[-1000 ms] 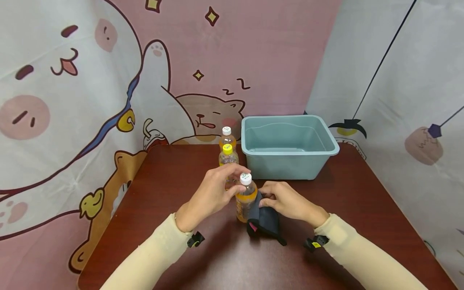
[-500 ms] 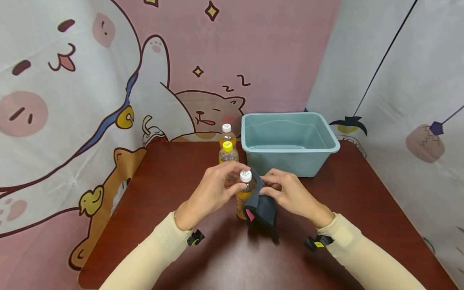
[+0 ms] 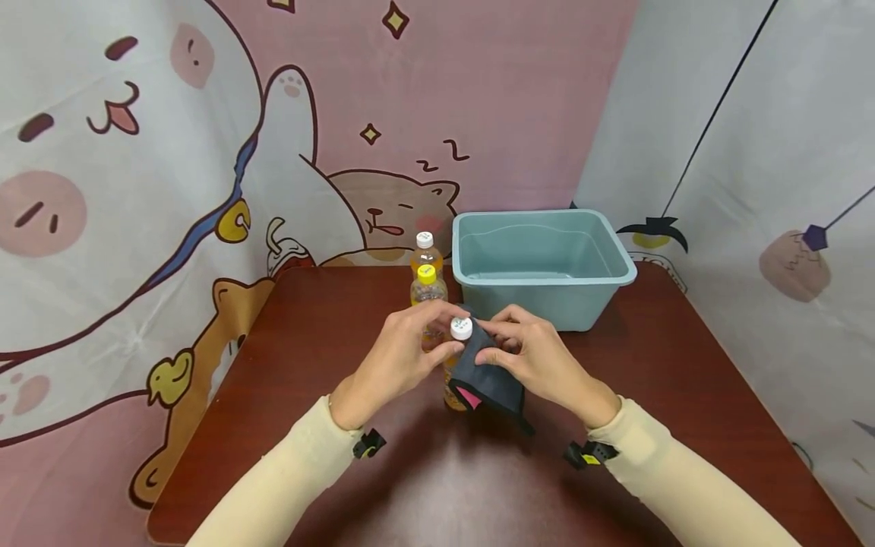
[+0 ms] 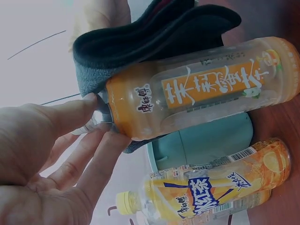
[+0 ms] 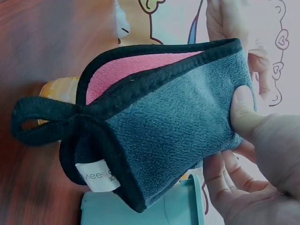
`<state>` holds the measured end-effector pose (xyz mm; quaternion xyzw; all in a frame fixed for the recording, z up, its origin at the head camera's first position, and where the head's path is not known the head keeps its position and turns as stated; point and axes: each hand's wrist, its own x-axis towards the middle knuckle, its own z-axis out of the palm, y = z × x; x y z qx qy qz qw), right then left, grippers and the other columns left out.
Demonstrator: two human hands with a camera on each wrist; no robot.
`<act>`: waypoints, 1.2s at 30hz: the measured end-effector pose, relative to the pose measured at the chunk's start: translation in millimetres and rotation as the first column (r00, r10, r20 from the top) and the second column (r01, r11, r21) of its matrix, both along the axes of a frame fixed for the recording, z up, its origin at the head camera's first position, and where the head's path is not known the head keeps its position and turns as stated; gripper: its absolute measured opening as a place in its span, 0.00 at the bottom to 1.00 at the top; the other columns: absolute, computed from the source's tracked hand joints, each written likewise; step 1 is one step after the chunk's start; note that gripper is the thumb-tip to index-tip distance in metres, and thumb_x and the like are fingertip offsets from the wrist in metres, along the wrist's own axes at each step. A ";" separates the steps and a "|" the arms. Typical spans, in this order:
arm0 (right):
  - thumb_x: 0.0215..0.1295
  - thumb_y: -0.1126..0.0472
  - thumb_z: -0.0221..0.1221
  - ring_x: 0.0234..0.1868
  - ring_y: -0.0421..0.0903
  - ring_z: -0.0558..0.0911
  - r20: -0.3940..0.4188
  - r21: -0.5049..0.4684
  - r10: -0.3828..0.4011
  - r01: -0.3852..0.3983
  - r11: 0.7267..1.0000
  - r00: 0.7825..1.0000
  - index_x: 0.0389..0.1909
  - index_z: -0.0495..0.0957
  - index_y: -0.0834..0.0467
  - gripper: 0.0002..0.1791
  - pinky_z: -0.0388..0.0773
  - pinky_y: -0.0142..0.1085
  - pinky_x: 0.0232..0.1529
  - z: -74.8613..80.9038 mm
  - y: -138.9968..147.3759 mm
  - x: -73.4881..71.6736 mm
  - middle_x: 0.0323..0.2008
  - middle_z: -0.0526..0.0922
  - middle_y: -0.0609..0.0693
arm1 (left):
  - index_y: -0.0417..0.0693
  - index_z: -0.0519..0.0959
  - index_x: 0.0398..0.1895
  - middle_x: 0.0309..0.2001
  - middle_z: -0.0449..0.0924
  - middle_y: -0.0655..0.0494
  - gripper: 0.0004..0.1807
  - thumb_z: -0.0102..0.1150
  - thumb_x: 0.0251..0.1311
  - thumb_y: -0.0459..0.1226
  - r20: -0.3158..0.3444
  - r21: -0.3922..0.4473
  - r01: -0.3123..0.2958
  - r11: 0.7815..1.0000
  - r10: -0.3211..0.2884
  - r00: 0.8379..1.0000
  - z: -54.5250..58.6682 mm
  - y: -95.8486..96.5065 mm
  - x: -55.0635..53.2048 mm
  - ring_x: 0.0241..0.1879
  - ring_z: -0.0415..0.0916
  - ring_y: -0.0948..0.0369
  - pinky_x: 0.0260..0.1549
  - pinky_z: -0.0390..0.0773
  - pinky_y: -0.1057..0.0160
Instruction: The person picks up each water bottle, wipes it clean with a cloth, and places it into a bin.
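A white-capped tea bottle [image 4: 206, 89] with an orange label stands upright on the table. My left hand [image 3: 403, 342] holds it by the neck, just under the cap, between thumb and fingers. On its right, my right hand [image 3: 540, 353] pinches a folded grey cleaning cloth [image 3: 488, 380] with black edging, thumb on the near face. The cloth lies against the bottle's upper side and covers much of it in the head view. A pink inner face, a black hanging loop and a white tag show on the cloth [image 5: 173, 122] in the right wrist view.
Behind the held bottle stand a yellow-capped tea bottle [image 3: 428, 289] and, farther back, another white-capped bottle [image 3: 425, 258]. A pale blue-green plastic bin [image 3: 540, 304] sits at the back right of the dark red table [image 3: 307, 334]. A cartoon-printed curtain hangs behind.
The right hand has brought the cloth up and leftwards, from beside the bottle to across its front and upper side. The left hand keeps its hold on the bottle neck.
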<state>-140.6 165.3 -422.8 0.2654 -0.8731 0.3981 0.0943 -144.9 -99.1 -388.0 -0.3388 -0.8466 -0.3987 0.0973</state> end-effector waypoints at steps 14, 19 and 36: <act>0.64 0.59 0.84 0.34 0.38 0.84 0.023 0.007 0.015 -0.015 1.000 1.000 0.67 0.92 0.61 0.30 0.86 0.30 0.34 -5.0 6.1 -5.6 0.44 0.88 0.48 | 0.47 0.87 0.64 0.54 0.94 0.52 0.24 0.85 0.67 0.32 -0.020 0.001 -0.007 1.000 0.007 1.000 1.6 -0.8 -2.6 0.49 0.94 0.57 0.48 0.98 0.55; 0.66 0.61 0.83 0.33 0.35 0.81 0.041 0.071 0.046 -0.049 0.996 0.998 0.63 0.94 0.58 0.25 0.82 0.29 0.33 -18.7 8.1 -11.7 0.42 0.89 0.45 | 0.48 0.87 0.64 0.55 0.94 0.52 0.24 0.85 0.67 0.33 -0.003 -0.010 -0.019 1.000 0.019 1.000 1.6 -1.5 -2.6 0.50 0.94 0.57 0.48 0.97 0.58; 0.67 0.58 0.84 0.35 0.34 0.81 0.112 0.325 0.133 -0.163 0.932 0.985 0.49 0.96 0.54 0.13 0.79 0.28 0.35 -59.8 3.5 -19.0 0.36 0.89 0.46 | 0.48 0.87 0.64 0.55 0.94 0.53 0.24 0.84 0.68 0.32 -0.009 0.003 -0.009 1.000 0.009 1.000 -0.7 -0.1 0.3 0.51 0.95 0.54 0.46 0.97 0.56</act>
